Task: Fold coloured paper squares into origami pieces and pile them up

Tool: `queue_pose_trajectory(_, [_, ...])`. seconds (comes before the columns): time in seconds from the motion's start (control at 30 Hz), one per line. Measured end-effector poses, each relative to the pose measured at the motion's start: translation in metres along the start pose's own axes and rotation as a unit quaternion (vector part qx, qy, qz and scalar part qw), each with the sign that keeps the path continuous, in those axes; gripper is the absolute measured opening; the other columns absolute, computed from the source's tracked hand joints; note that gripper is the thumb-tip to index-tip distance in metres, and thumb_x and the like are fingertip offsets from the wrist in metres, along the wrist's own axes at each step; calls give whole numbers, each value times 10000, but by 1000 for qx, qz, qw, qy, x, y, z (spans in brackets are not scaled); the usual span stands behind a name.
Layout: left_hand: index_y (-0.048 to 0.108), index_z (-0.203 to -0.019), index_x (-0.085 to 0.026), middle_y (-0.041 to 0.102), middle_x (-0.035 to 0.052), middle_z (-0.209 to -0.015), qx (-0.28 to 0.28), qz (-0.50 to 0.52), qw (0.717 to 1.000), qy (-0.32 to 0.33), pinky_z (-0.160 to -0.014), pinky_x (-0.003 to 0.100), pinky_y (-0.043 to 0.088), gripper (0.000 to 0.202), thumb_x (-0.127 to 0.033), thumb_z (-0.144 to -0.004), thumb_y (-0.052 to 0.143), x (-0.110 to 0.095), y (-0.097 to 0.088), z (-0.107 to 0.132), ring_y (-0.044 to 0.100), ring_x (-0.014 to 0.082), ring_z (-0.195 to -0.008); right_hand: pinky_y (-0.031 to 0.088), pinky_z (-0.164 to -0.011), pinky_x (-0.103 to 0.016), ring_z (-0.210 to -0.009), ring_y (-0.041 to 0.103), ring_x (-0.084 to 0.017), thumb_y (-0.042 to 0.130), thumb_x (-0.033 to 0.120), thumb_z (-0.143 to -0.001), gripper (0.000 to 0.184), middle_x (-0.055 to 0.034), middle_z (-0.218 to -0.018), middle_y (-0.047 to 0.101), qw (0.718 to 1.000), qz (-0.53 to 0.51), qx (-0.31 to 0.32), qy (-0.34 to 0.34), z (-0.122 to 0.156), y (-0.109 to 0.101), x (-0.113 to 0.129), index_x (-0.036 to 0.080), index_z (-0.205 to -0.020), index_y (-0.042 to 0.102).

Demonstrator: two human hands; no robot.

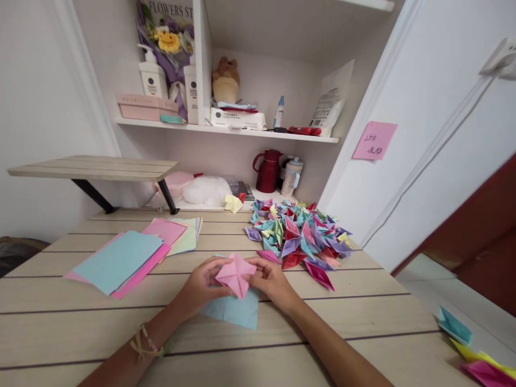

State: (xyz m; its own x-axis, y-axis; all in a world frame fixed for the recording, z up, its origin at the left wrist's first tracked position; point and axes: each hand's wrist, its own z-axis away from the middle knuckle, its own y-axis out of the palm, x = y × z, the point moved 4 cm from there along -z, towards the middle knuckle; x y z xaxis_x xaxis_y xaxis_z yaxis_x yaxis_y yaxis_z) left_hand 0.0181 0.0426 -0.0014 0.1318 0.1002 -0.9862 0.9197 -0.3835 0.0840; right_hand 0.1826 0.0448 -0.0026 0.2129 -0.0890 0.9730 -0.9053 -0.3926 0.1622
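A pink folded paper [237, 273], creased into a pointed star-like shape, is held up between my two hands over the table. My left hand [203, 285] pinches its left side, thumb below and fingers behind. On the right side, my right hand [271, 280] grips it with thumb and fingers closed. Beneath both hands lies a light blue paper sheet [237, 310] with a crease, partly covered by them. A big pile of folded paper boats [300, 234] in many colours sits just beyond my right hand.
Coloured paper sheets [121, 260] lie stacked at the left, near a small raised shelf [97, 167]. A pale yellow folded paper [233, 203], a red jug [267, 171] and a tumbler [292, 176] stand at the back. More folded boats [455, 325] are at the lower right.
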Motion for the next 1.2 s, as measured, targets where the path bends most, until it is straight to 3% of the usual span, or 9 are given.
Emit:
queue_pose_trajectory(0.13, [620, -923, -146, 668, 33, -746, -43, -8, 999, -16, -612, 238, 474, 277, -222, -663, 680, 2, -7, -2, 605, 140, -666, 448, -612, -239, -676, 580, -118, 717, 269, -648, 554, -11, -815, 609, 1000, -21, 13, -15, 2, 2, -2, 228, -1151, 489])
queue_pose_trajectory(0.23, [631, -826, -138, 646, 3, -620, -72, -25, 997, -15, -546, 200, 434, 170, -241, -691, 643, 2, -10, -3, 573, 108, -567, 394, -508, -179, -557, 512, -63, 711, 235, -652, 533, -4, -826, 590, 999, 35, 19, -26, 3, 6, 0, 224, -1142, 503])
queue_pose_trajectory(0.37, [620, -814, -149, 662, 14, -701, -67, -17, 998, -12, -572, 201, 434, 155, -216, -675, 633, -2, -4, -4, 593, 117, -616, 358, -473, -174, -532, 471, -58, 723, 233, -633, 481, -3, -805, 585, 993, 110, 1, -40, 4, 10, 2, 197, -1077, 541])
queue_pose_trajectory(0.6, [586, -840, -163, 650, 12, -698, -72, -31, 997, -21, -580, 213, 439, 204, -274, -681, 650, -6, 6, 2, 592, 129, -638, 347, -441, -182, -491, 486, -86, 677, 311, -682, 384, 39, -633, 556, 998, 51, -45, -11, 2, 8, -5, 198, -972, 451])
queue_pose_trajectory(0.77, [550, -753, -173, 610, -18, -618, -78, -14, 997, -5, -566, 225, 468, 172, -255, -662, 672, -4, 5, 2, 587, 127, -607, 344, -438, -183, -493, 504, -99, 697, 346, -654, 408, 47, -607, 565, 995, 34, -83, -36, 1, 2, 0, 214, -879, 383])
queue_pose_trajectory(0.87, [603, -718, -157, 617, -10, -618, -112, -35, 993, -2, -553, 214, 468, 121, -254, -671, 658, -5, -1, 1, 580, 119, -588, 383, -486, -202, -562, 531, -116, 734, 329, -612, 402, 34, -630, 563, 991, 60, -93, -68, 2, 1, 5, 203, -873, 455])
queue_pose_trajectory(1.0, [675, -767, -154, 685, 34, -761, -145, -38, 988, -28, -630, 251, 500, 161, -263, -649, 665, -6, -8, 0, 618, 155, -681, 427, -553, -251, -648, 554, -153, 730, 337, -617, 245, -31, -730, 619, 980, 161, -81, -90, 2, -1, 9, 181, -778, 630])
queue_pose_trajectory(1.07, [681, -768, -155, 692, 39, -771, -154, -31, 987, -34, -637, 261, 507, 175, -271, -637, 672, -6, -10, 0, 623, 165, -689, 444, -593, -272, -698, 564, -168, 725, 314, -628, 227, -54, -818, 648, 972, 198, -74, -98, 3, -1, 12, 187, -810, 679])
queue_pose_trajectory(1.2, [657, -801, -152, 675, 29, -722, -165, -25, 986, -26, -580, 245, 507, 212, -283, -635, 678, -6, -12, 0, 615, 153, -643, 463, -577, -284, -630, 565, -151, 698, 298, -659, 428, -39, -821, 664, 972, 196, -93, -90, 5, -2, 15, 218, -1073, 619])
